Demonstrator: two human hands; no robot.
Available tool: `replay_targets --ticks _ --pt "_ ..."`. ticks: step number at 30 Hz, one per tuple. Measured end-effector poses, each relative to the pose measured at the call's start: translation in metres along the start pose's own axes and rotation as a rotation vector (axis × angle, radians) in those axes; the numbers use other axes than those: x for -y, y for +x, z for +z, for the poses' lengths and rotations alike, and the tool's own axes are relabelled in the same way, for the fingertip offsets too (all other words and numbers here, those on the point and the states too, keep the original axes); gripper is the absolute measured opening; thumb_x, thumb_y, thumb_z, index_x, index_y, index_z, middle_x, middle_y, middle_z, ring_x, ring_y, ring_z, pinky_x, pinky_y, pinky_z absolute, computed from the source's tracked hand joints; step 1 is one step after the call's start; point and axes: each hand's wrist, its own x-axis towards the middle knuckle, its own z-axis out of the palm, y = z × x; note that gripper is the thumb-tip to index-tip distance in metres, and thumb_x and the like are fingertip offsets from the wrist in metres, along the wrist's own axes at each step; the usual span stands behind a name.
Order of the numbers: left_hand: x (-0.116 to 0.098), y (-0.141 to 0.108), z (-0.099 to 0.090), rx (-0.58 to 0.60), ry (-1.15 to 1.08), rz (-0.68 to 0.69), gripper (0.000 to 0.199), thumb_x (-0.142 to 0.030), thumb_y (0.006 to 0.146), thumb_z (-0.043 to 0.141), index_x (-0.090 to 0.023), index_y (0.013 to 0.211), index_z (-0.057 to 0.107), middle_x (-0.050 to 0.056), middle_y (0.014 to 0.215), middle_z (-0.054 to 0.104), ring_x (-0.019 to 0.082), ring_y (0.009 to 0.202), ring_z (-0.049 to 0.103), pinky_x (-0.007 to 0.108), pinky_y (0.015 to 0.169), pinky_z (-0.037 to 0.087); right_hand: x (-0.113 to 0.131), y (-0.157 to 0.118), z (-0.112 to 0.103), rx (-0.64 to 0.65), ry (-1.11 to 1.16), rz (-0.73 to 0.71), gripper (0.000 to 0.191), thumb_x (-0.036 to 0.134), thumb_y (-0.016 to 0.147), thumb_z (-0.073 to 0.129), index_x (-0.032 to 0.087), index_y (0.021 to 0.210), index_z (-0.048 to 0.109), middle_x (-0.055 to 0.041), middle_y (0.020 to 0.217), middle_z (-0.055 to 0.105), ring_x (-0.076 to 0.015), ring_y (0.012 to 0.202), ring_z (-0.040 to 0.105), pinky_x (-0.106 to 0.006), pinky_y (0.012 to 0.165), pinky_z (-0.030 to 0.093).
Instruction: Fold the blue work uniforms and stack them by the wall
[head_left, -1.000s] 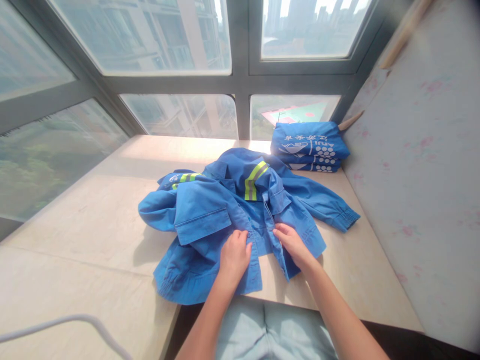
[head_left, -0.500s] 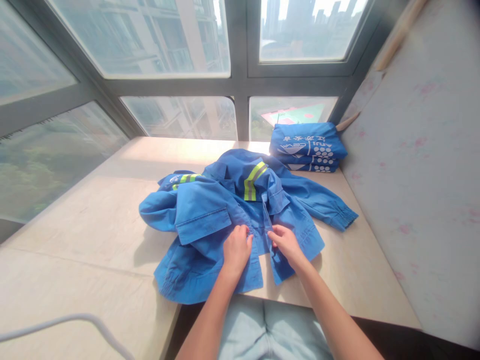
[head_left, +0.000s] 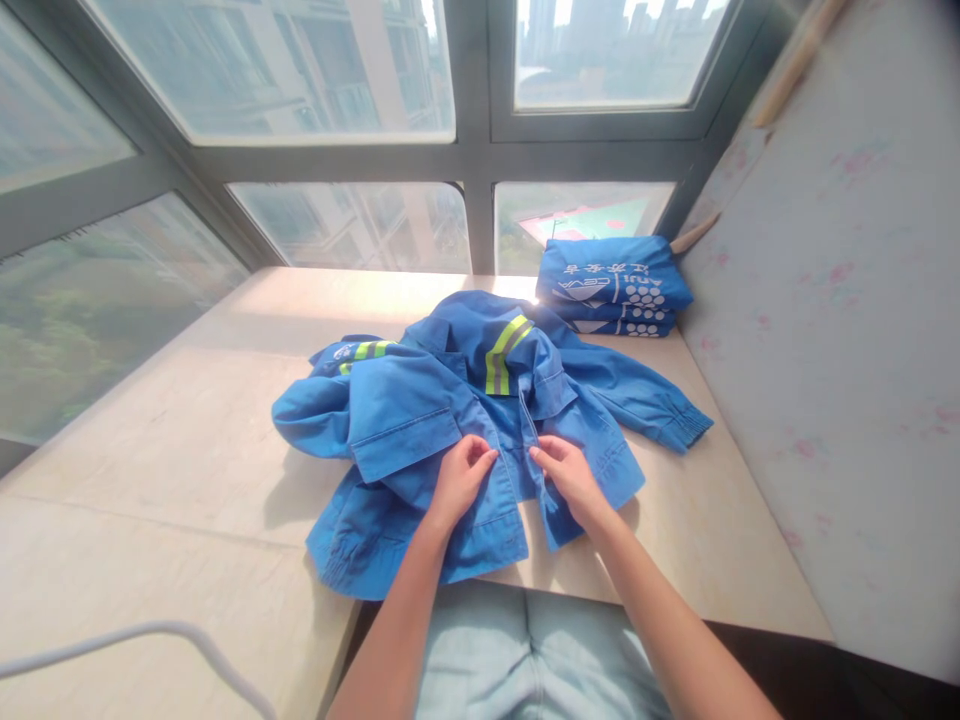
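Observation:
A blue work jacket with yellow-and-grey reflective strips lies crumpled on the pale tabletop, its front parted. My left hand pinches the front edge on the left side, thumb and fingers together at the cloth. On the other side of the gap, my right hand has its thumb and fingertips closed on the opposite front edge, which stands up a little. One sleeve stretches out to the right; the other is bunched at the left near a large pocket flap.
Behind the jacket at the right, folded blue garments with white printing are stacked by the window. A papered wall bounds the right side. A grey-white cable curves over the tabletop at the lower left.
My left hand has shifted slightly left and turned so its pinch on the front edge shows. The right hand keeps its hold. The whole view has moved slightly.

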Motion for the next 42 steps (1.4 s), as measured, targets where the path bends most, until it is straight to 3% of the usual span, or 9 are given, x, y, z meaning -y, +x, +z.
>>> replay_targets --ticks 11,23,28,32,38,42 --pt "0.004 -0.002 0.014 0.011 0.079 0.033 0.016 -0.035 0.088 0.061 -0.019 0.086 0.064 0.002 0.082 0.070 0.016 0.073 0.064 0.025 0.068 0.047 -0.007 0.003 0.005 0.025 0.024 0.017 0.047 0.053 0.068 0.080 0.017 0.098 0.071 -0.0038 0.086 0.069 -0.0158 0.074 0.062 -0.027 0.065 0.053" --pt "0.004 -0.002 0.014 -0.002 0.066 0.035 0.015 -0.034 0.087 0.062 -0.019 0.086 0.064 0.002 0.083 0.070 0.016 0.074 0.064 0.025 0.069 0.047 -0.009 0.000 -0.002 0.049 0.056 0.000 0.045 0.054 0.072 0.074 0.018 0.099 0.073 -0.0053 0.090 0.074 -0.0185 0.077 0.066 -0.031 0.073 0.054" --pt "0.005 -0.002 0.014 -0.002 0.071 0.043 0.016 -0.035 0.088 0.061 -0.019 0.086 0.063 0.002 0.083 0.070 0.016 0.074 0.064 0.024 0.069 0.047 -0.012 0.005 0.002 -0.001 -0.008 -0.008 0.033 0.044 0.071 0.071 0.017 0.090 0.067 -0.0003 0.070 0.067 -0.0145 0.059 0.059 -0.027 0.059 0.050" --pt "0.005 -0.001 0.014 -0.011 0.079 0.042 0.015 -0.034 0.088 0.061 -0.019 0.086 0.063 0.001 0.081 0.069 0.015 0.073 0.063 0.024 0.068 0.046 -0.019 0.007 0.008 -0.084 -0.117 -0.043 0.028 0.039 0.075 0.063 0.019 0.094 0.061 0.0052 0.057 0.057 -0.0138 0.049 0.053 -0.025 0.050 0.044" --pt "0.006 -0.002 0.015 -0.010 0.065 0.039 0.016 -0.035 0.089 0.061 -0.019 0.087 0.063 0.001 0.082 0.069 0.015 0.073 0.063 0.024 0.068 0.046 -0.018 0.000 0.010 -0.132 -0.425 -0.193 0.036 0.029 0.081 0.045 0.019 0.097 0.076 -0.0053 0.093 0.075 -0.0197 0.079 0.066 -0.030 0.077 0.051" --pt "0.007 -0.002 0.015 -0.018 0.069 0.043 0.015 -0.035 0.089 0.061 -0.019 0.087 0.063 0.001 0.082 0.069 0.015 0.072 0.063 0.024 0.068 0.045 -0.008 -0.001 0.015 -0.140 -0.501 -0.135 0.037 0.036 0.086 0.045 0.020 0.094 0.077 -0.0060 0.090 0.075 -0.0207 0.080 0.066 -0.031 0.078 0.049"
